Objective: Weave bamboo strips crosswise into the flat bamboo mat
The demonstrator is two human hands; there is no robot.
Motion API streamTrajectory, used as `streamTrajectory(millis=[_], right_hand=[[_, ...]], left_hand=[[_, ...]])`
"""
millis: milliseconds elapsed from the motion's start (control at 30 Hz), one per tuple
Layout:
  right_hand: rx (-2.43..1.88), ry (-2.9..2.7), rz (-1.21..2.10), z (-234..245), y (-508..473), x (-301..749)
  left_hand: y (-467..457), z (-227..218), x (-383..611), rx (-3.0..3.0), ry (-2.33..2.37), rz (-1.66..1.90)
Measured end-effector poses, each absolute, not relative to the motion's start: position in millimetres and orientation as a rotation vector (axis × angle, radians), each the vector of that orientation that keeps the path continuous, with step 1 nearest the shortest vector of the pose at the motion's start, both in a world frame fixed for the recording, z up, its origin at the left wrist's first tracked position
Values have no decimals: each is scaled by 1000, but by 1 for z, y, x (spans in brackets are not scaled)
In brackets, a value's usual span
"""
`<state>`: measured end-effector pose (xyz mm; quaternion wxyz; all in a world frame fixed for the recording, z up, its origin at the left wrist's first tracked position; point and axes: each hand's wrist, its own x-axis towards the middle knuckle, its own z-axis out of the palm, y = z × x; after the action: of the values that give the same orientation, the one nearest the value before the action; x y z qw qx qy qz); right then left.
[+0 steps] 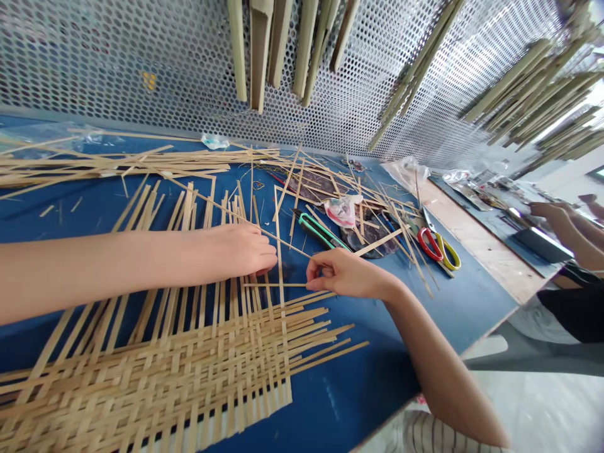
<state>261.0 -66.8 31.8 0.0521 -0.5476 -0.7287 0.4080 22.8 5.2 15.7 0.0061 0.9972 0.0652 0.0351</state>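
Left hand [238,251], fingers pressed together, on the loose ends of a woven bamboo mat [165,371]; right hand [346,275] pinching one thin bamboo strip [276,285].

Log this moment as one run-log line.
left hand: resting on upright strips of the bamboo weave | right hand: pinching a thin bamboo strip | nearby: green-handled tool

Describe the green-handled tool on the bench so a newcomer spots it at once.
On the blue workbench, find the person's right hand. Just beyond it, among loose bamboo strips, lies a tool with slim teal-green handles, right below a crumpled plastic bag. It is the only teal-handled tool; the scissors further right have red and yellow loops.
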Motion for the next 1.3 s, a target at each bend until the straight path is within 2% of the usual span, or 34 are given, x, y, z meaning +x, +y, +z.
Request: streamTrajectory(millis=[433,667,867,1300], right_hand=[[-1637,-2176,1308,32,-66,266],[-1625,-2165,1335,32,-66,265],[-1620,-2167,1343,31,-66,266],[-1624,-2125,1360,30,-64,266]], left_hand=[[16,9,15,3108,-7,128],[16,11,17,3233,-28,264],[17,24,17,3247,-65,252],[12,23,22,3409,-25,107]])
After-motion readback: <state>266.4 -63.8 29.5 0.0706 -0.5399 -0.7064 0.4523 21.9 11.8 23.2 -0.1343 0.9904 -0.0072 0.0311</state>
